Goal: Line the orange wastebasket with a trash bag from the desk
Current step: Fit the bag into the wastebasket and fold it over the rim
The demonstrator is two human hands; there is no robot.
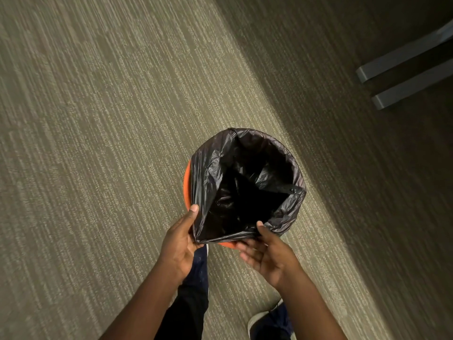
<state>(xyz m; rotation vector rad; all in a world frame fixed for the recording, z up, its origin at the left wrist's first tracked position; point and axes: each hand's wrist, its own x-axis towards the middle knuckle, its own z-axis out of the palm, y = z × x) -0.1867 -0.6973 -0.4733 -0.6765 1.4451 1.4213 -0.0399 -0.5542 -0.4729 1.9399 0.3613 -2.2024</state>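
A black trash bag [247, 177] sits open in the orange wastebasket [187, 184] on the carpet. Its far and right edge is folded over the rim; the near and left edge stands up loose. Only a strip of orange rim shows at the left and a sliver under the near edge. My left hand [180, 241] pinches the bag's near-left corner, thumb on the outside. My right hand [266, 251] holds the near edge of the bag at its right end, thumb on top and fingers spread beneath.
Striped beige carpet [110, 119] lies all around. Two grey metal furniture feet [402, 77] rest on the floor at the upper right, in shadow. My dark trouser leg [193, 290] and a shoe [267, 322] are just below the wastebasket.
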